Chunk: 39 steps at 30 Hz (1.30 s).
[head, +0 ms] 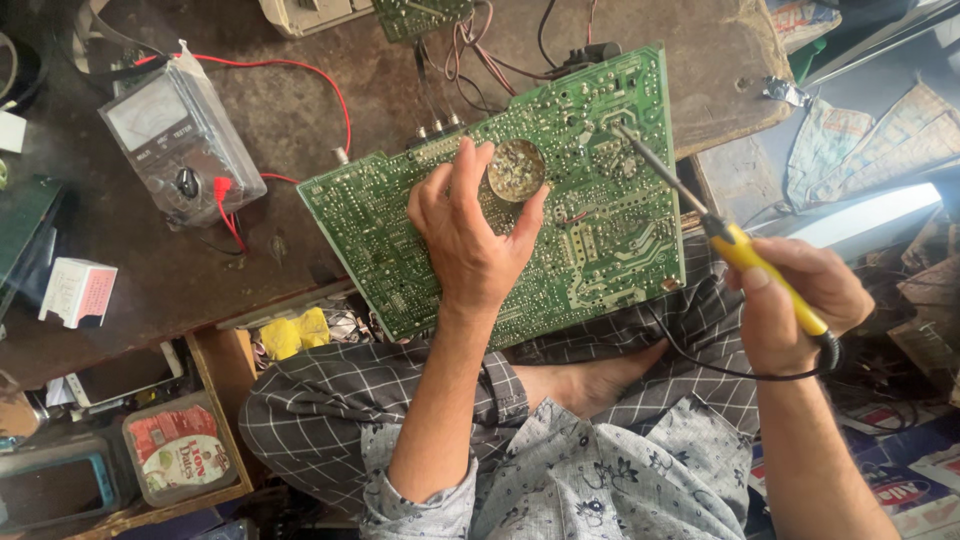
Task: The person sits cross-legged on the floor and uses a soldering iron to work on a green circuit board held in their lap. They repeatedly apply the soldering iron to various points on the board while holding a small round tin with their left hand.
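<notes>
The left hand (465,235) pinches a small round tin (516,170) between thumb and fingers over the green circuit board (400,230). The right hand (800,300) is wrapped around a yellow-handled soldering iron (745,255), tip resting on the board, which leans from lap to desk (290,120).

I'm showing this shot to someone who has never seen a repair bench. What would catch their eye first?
The big green circuit board in the middle, propped from the brown bench onto the person's lap. The left hand holds a small round tin over it, while the right hand grips a yellow-handled soldering iron with its tip on the board. At upper left sits a grey meter with red leads.
</notes>
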Each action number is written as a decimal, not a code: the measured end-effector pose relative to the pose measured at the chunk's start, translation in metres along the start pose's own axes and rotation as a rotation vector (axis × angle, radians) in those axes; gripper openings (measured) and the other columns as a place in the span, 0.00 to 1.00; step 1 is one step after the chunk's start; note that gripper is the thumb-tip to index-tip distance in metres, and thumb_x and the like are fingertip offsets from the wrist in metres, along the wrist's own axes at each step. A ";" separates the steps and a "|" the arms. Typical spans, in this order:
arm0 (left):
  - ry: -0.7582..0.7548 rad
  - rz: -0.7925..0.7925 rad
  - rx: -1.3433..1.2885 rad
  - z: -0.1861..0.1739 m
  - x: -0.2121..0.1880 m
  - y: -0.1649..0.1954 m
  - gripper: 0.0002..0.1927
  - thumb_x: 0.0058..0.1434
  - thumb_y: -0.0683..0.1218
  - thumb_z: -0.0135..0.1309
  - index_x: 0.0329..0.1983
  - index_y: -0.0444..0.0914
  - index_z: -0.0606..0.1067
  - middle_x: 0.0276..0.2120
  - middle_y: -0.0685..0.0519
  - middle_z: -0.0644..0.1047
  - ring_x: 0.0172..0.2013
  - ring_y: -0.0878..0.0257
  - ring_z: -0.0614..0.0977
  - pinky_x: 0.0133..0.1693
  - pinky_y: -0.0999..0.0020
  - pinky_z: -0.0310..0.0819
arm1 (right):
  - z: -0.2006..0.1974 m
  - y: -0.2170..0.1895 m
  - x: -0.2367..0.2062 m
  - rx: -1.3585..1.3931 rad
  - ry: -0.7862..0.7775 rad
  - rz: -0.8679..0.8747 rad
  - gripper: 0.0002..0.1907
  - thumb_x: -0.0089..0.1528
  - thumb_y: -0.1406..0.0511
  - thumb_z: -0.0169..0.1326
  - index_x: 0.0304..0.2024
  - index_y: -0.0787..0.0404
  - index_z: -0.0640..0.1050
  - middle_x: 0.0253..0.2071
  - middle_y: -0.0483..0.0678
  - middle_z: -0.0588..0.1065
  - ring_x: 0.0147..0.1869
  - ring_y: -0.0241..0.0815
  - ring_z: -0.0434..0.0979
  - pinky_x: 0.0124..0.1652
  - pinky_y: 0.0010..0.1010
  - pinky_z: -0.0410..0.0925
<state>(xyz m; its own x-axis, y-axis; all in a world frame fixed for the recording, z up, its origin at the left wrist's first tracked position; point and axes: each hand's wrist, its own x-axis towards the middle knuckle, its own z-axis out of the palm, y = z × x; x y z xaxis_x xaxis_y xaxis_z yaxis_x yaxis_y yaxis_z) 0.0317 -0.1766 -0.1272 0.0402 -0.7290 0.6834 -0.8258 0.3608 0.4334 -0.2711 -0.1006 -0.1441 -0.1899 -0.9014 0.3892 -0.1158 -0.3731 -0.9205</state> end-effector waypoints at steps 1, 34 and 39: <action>-0.001 -0.002 0.002 0.015 -0.003 0.002 0.48 0.62 0.53 0.72 0.74 0.34 0.54 0.58 0.52 0.76 0.58 0.57 0.72 0.65 0.52 0.58 | -0.005 0.015 0.000 -0.005 0.007 0.016 0.11 0.73 0.67 0.60 0.48 0.74 0.78 0.40 0.60 0.79 0.36 0.40 0.81 0.38 0.24 0.73; 0.013 0.004 -0.012 0.070 0.107 0.040 0.48 0.63 0.53 0.71 0.75 0.35 0.53 0.58 0.52 0.77 0.58 0.58 0.71 0.65 0.53 0.57 | 0.000 0.035 0.139 0.437 0.166 0.254 0.14 0.70 0.66 0.56 0.52 0.72 0.76 0.40 0.60 0.79 0.36 0.42 0.78 0.37 0.27 0.73; 0.019 0.002 0.006 0.042 0.125 0.028 0.48 0.63 0.53 0.72 0.74 0.35 0.54 0.58 0.52 0.77 0.58 0.57 0.71 0.65 0.53 0.57 | 0.029 0.018 0.144 0.465 0.177 0.249 0.14 0.69 0.67 0.57 0.52 0.72 0.77 0.41 0.60 0.79 0.36 0.42 0.78 0.37 0.26 0.73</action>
<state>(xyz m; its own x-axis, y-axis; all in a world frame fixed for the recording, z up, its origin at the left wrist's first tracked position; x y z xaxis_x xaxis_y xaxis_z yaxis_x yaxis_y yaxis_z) -0.0100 -0.2818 -0.0547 0.0491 -0.7173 0.6951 -0.8293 0.3586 0.4286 -0.2724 -0.2431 -0.1059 -0.3224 -0.9389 0.1203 0.3883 -0.2471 -0.8878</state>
